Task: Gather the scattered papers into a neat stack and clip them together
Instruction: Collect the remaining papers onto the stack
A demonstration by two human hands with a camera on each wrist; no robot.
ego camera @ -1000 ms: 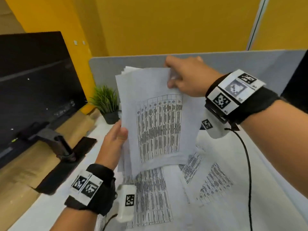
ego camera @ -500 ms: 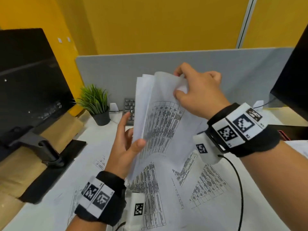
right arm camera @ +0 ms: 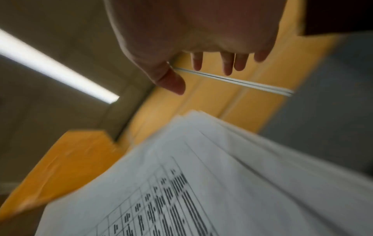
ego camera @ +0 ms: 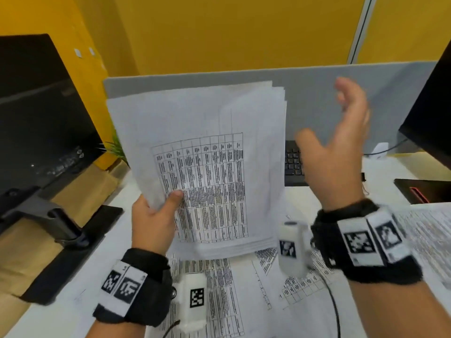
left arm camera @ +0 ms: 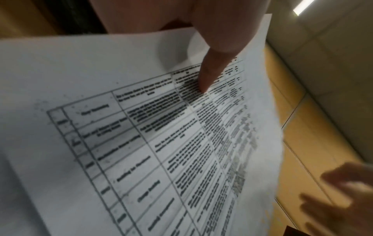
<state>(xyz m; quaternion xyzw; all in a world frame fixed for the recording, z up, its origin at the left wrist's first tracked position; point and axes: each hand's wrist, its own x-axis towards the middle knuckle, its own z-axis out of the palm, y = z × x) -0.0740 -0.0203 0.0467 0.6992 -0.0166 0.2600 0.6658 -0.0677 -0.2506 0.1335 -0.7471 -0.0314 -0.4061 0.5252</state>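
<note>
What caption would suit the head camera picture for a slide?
Left hand holds a paper stack upright above loose sheets on the desk; right hand open beside it.

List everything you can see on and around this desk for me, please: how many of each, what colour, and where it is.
held stack of papers: one stack, white with black printed tables, raised upright above the desk
loose papers: several, white with printed tables, lying on the desk under the stack and at the right edge
desk: one, white
keyboard: one, black, behind the stack by the partition
potted plant: one, green, mostly hidden left of the stack
monitors: two, black, far left and far right
partition: one, grey, behind the desk
wall: yellow
left hand: grips the stack's lower left corner
right hand: open, beside the stack, not touching
</note>
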